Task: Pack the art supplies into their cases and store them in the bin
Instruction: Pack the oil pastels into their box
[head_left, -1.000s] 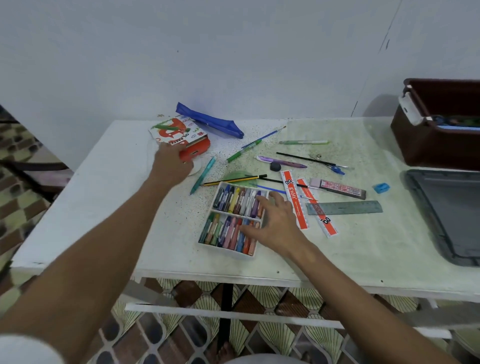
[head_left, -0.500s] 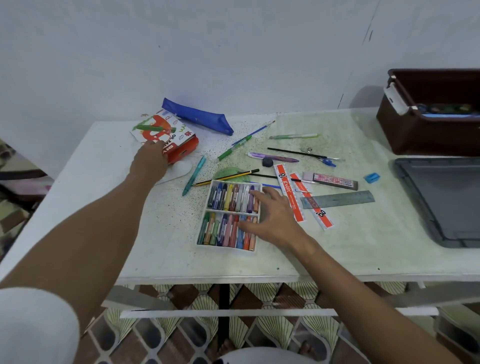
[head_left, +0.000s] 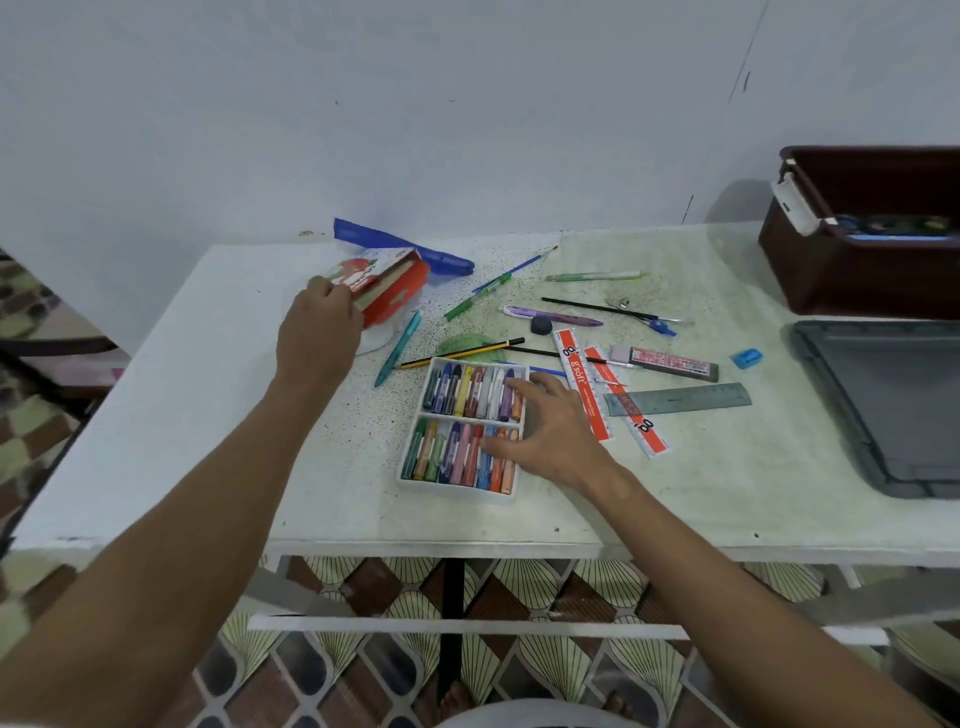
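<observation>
A white tray of coloured crayons (head_left: 462, 426) lies in two rows near the table's front middle. My right hand (head_left: 548, 431) rests on the tray's right side, fingers spread over the crayons. At the back left, my left hand (head_left: 318, 332) grips the red crayon box sleeve (head_left: 387, 288) and tilts it up off the table. A blue pencil pouch (head_left: 402, 252) lies behind the box. Loose pens, pencils, a brush and rulers (head_left: 582, 384) are scattered right of the tray. The brown bin (head_left: 841, 270) stands at the back right.
A grey bin lid (head_left: 883, 410) lies flat at the right edge. A metal ruler (head_left: 680, 399), a blue sharpener (head_left: 747, 357), a dark eraser (head_left: 541, 325) and a lead case (head_left: 670, 362) lie between tray and lid. The white table (head_left: 182, 415) meets a wall behind.
My left hand has taken hold of the red box and tipped it up on its edge. My right hand stays on the crayon tray.
</observation>
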